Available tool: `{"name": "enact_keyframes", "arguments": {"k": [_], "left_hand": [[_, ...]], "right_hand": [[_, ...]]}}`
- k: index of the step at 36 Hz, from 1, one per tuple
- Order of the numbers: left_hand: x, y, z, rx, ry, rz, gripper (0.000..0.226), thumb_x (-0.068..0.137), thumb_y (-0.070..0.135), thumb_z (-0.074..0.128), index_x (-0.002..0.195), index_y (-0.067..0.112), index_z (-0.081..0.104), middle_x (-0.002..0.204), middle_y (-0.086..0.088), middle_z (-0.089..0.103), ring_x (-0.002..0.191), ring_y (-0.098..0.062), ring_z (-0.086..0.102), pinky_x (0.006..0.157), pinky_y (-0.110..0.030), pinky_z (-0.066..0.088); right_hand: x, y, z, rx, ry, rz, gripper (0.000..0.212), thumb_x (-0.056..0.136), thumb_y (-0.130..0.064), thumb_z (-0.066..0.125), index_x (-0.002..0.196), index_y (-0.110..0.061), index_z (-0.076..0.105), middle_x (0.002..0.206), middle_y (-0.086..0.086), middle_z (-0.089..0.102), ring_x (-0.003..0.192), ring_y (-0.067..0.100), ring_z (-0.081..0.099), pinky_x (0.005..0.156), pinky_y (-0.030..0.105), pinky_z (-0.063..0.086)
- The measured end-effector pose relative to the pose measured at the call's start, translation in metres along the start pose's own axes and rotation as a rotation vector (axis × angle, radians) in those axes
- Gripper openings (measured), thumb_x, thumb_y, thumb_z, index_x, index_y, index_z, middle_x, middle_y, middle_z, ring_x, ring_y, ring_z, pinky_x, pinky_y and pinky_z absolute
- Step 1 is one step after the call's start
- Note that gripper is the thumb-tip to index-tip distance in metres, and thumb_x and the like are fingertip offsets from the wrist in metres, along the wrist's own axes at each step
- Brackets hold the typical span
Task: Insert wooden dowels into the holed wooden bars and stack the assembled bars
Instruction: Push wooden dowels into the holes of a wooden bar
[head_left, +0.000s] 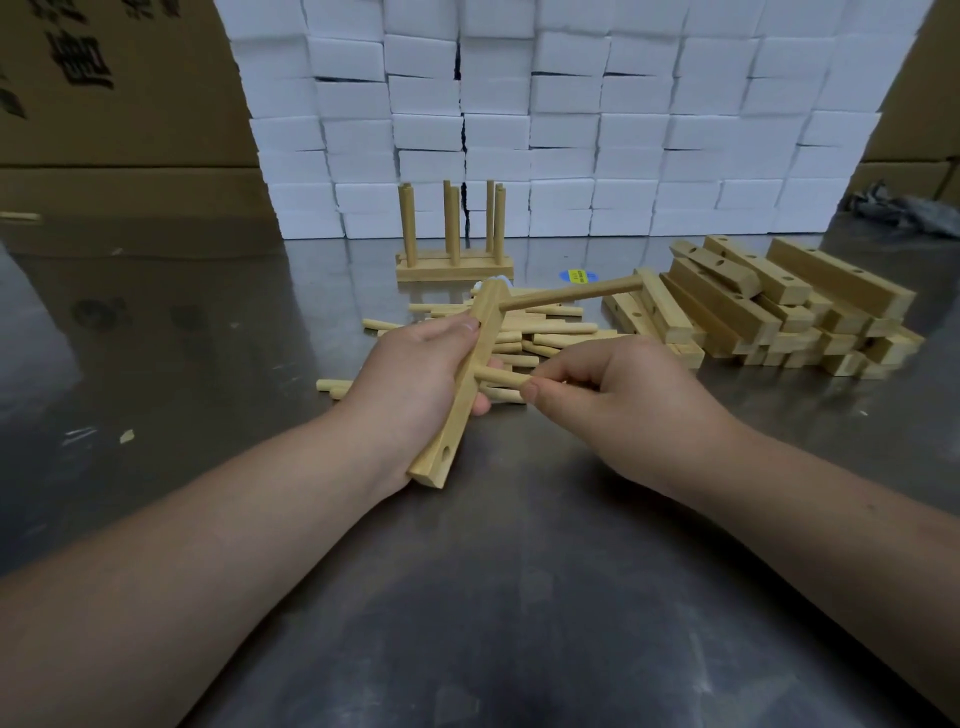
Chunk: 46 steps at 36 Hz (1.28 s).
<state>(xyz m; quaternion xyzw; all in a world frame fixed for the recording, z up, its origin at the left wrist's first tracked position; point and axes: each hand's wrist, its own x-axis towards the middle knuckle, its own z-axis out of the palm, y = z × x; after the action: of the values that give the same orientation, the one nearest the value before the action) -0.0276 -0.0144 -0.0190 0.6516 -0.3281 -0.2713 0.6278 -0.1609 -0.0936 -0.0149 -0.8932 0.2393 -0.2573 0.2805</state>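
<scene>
Fingers (480, 404) of the left hand (410, 369) curl round a holed bar (451, 426), held tilted above the steel table (519, 571). The right hand (623, 395) pinches a dowel (498, 376) at the bar's middle; how deep it sits cannot be told. Another dowel (571, 293) juts from the far end. Both hands partly hide the loose dowels (550, 327). Stacked bars (753, 312) lie to the right.

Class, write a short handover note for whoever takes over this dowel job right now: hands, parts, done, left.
Left hand grips a holed bar. Right hand pinches a dowel at its middle hole.
Loose dowels lie behind the hands; spare bars are piled on the right.
Done: top dowel in; assembled bars stand at the back.
Left: seat this dowel, fill the bottom hole, stack.
</scene>
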Motion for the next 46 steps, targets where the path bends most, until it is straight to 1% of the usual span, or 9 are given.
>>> {"name": "enact_keyframes", "arguments": {"k": [4,7,12,23,26,30,37,41,46], "left_hand": [[0.0,0.0,0.0,0.014,0.01,0.027,0.023,0.095,0.028,0.045,0.105,0.024,0.065,0.059,0.009,0.067,0.045,-0.006,0.057,0.054,-0.022,0.045],[0.001,0.001,-0.002,0.009,0.009,0.03,0.024,0.095,0.027,0.045,0.106,0.021,0.065,0.063,0.007,0.069,0.044,-0.007,0.056,0.046,-0.015,0.044],[-0.001,0.002,-0.001,0.021,0.009,0.031,0.027,0.095,0.026,0.046,0.114,0.018,0.062,0.066,0.007,0.07,0.043,-0.006,0.056,0.042,-0.011,0.04],[-0.003,0.001,0.001,0.146,0.02,0.036,0.02,0.095,0.033,0.045,0.106,0.032,0.062,0.074,0.011,0.071,0.046,-0.006,0.058,0.061,-0.025,0.045],[-0.002,0.001,0.001,0.139,0.028,0.029,0.019,0.095,0.033,0.045,0.103,0.033,0.062,0.072,0.011,0.071,0.046,-0.006,0.057,0.057,-0.022,0.046],[-0.002,0.0,0.001,0.136,0.034,0.022,0.02,0.095,0.033,0.044,0.104,0.033,0.062,0.073,0.011,0.071,0.045,-0.006,0.057,0.054,-0.021,0.044],[-0.001,0.001,0.0,0.127,0.036,0.001,0.023,0.095,0.034,0.045,0.109,0.029,0.063,0.074,0.01,0.071,0.044,-0.005,0.057,0.053,-0.021,0.046],[-0.001,0.001,0.0,0.111,0.038,0.018,0.024,0.095,0.032,0.045,0.107,0.024,0.064,0.069,0.009,0.07,0.045,-0.007,0.057,0.058,-0.022,0.047],[-0.001,0.002,0.0,0.062,0.043,0.046,0.025,0.095,0.03,0.044,0.108,0.022,0.064,0.06,0.011,0.067,0.043,-0.004,0.056,0.041,-0.012,0.039]], "right_hand": [[0.0,-0.003,0.001,0.169,-0.009,0.091,0.047,0.074,-0.056,0.051,0.06,-0.013,0.059,0.045,-0.007,0.039,0.038,0.004,0.033,0.039,0.013,0.026],[0.002,-0.002,-0.001,0.19,-0.026,0.166,0.058,0.083,-0.055,0.046,0.068,0.0,0.058,0.054,0.002,0.041,0.036,0.004,0.033,0.039,0.013,0.026],[0.003,0.001,-0.001,0.187,-0.1,0.22,0.04,0.09,-0.043,0.05,0.064,-0.018,0.067,0.051,0.0,0.039,0.032,0.005,0.033,0.036,0.013,0.025],[0.001,0.003,0.0,0.145,-0.08,0.143,0.03,0.088,-0.038,0.058,0.074,-0.014,0.069,0.03,-0.008,0.029,0.03,0.007,0.03,0.034,0.013,0.023],[0.001,0.006,0.002,0.063,-0.053,0.068,0.036,0.088,-0.038,0.056,0.084,-0.004,0.069,0.036,-0.007,0.032,0.038,0.007,0.035,0.039,0.017,0.026],[-0.001,0.003,0.001,-0.047,-0.03,-0.014,0.026,0.089,-0.038,0.054,0.083,-0.019,0.072,0.042,-0.016,0.045,0.051,-0.002,0.045,0.047,0.015,0.032],[-0.004,-0.002,0.001,-0.227,0.035,-0.121,0.028,0.09,-0.039,0.05,0.089,-0.023,0.072,0.065,-0.007,0.058,0.07,0.011,0.052,0.057,0.025,0.035],[-0.004,-0.002,0.002,-0.223,0.036,-0.119,0.029,0.089,-0.04,0.05,0.088,-0.022,0.072,0.061,-0.007,0.056,0.067,0.01,0.052,0.057,0.025,0.037],[-0.001,-0.005,0.001,-0.047,0.104,-0.041,0.035,0.076,-0.052,0.046,0.084,-0.03,0.072,0.059,-0.014,0.056,0.066,0.002,0.051,0.062,0.027,0.042]]}}
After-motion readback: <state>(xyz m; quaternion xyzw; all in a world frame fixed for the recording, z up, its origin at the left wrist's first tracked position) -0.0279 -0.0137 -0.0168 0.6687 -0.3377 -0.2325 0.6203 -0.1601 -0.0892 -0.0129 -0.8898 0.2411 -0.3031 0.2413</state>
